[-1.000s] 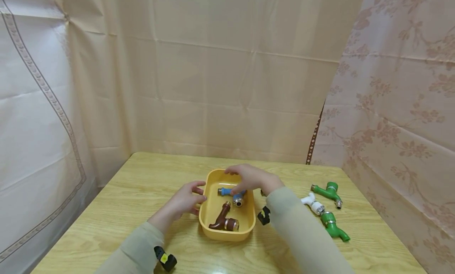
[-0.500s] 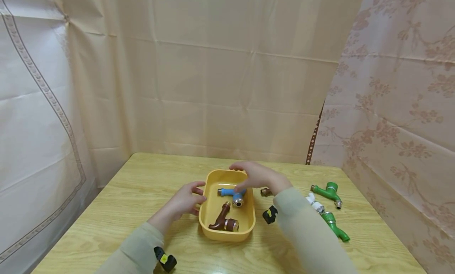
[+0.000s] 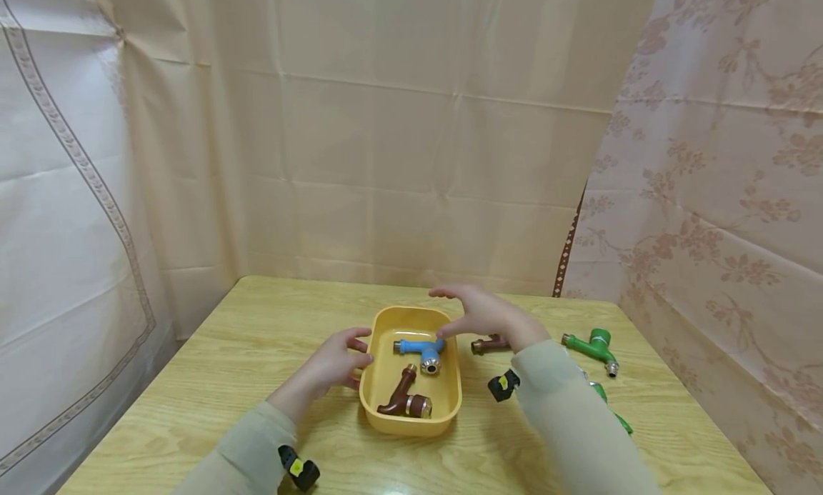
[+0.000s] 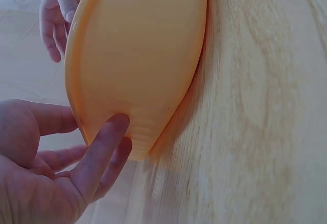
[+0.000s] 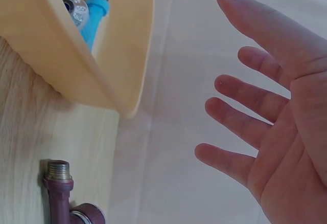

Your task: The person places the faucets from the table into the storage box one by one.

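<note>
Your right hand (image 3: 485, 316) hangs near the right rim of the rounded yellow plastic tray (image 3: 411, 426), fingers spread; your left hand (image 3: 331, 361) touches its left side, fingers apart. The tray's long axis runs away from you. Inside, the blue tap with silver metal fittings (image 3: 410, 347) lies crosswise, threaded end pointing left; the glossy dark-brown tap (image 3: 400, 395), nearer you, points its threaded end away.

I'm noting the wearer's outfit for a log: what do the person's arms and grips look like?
The left sleeve and right sleeve are long and pale grey-beige, with no pattern visible. Each arm also carries a small black device with a yellow patch: the left device and right device. No cables show. The left grip and right grip are bare, with no gloves or rings visible.
</note>
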`<state>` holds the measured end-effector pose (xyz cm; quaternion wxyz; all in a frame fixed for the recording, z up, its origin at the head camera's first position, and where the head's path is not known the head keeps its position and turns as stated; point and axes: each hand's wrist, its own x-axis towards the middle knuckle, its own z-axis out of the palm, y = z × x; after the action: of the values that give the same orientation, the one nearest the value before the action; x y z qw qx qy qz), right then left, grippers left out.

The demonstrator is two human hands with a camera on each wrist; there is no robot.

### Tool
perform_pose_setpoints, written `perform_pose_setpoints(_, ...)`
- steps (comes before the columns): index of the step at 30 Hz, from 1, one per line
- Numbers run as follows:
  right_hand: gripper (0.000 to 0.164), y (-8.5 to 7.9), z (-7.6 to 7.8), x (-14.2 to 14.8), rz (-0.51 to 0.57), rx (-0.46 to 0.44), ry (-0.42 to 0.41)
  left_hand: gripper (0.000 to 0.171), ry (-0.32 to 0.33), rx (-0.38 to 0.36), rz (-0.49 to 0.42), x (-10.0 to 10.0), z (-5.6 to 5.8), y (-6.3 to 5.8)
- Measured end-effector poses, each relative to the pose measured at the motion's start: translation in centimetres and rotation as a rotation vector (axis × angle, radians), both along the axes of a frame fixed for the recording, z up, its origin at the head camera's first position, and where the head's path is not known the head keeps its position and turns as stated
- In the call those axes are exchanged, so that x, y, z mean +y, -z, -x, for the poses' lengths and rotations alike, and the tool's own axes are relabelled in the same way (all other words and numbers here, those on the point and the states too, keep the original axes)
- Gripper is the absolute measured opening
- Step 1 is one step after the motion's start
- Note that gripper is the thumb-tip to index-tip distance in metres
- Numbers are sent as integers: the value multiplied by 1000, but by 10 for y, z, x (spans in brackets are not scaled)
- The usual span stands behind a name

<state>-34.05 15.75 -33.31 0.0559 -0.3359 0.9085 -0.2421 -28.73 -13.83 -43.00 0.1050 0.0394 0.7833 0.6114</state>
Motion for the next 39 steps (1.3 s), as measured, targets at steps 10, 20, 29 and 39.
perform_pose_setpoints(10, 82, -9, -3, 19, 14, 54, 5, 58, 9, 17, -8, -1, -4, -4)
perform_pose_setpoints(20, 80, -13, -10, 45, 19, 107, 22, 58, 3, 11, 10, 0, -2, -2)
perform_pose_setpoints(29, 80, -14, -17, 69, 18, 120, 51, 59, 8, 14, 8, 0, -1, -1)
perform_pose_setpoints(39, 82, -12, -26, 93, 8, 140, 85, 59, 5, 15, 18, -1, -1, -2)
